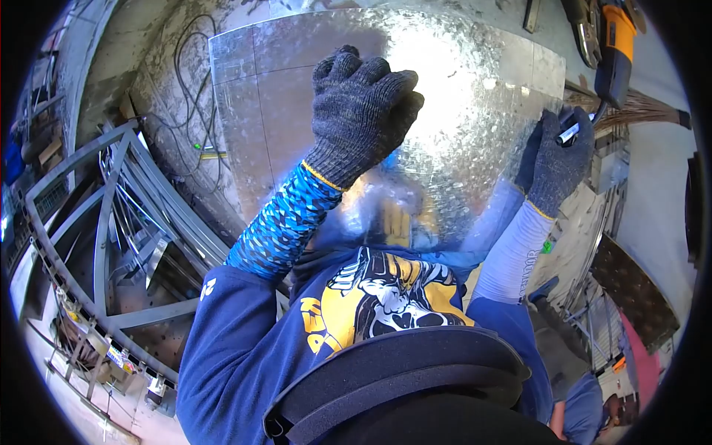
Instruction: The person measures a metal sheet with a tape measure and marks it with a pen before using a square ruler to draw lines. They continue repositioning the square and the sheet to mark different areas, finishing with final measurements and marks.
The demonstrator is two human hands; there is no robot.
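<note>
Left hand (362,113), gloved in dark grey knit, is at 12 o'clock, its back to the camera and its fingers curled into a loose fist; whether anything is tucked inside cannot be told. A blue patterned sleeve (285,222) covers that forearm. Between 2 and 3 o'clock the gloved right hand (560,165) is closed around a slim marker (569,133), whose pale barrel shows between the bent fingers; a pale lavender sleeve (513,248) runs back from it toward 4. Beneath both hands lies a broad, shiny metal sheet (452,170), spread from 10 to 2 o'clock and bright with glare near 1. Thin dark lines (259,111) cross it between 10 and 11 o'clock; contact between either hand and the metal is unclear. Just past its edge, at 2 o'clock, is an orange-and-black power tool (617,44), with a bundle of thin brown strands (644,110) nearer 3. Farther off, a grey metal frame (104,245) with crossing bars is at 9 o'clock, long metal strips (165,194) bunched beside it, and another person (584,408), partly seen in blue clothing, is at 4 o'clock.
</note>
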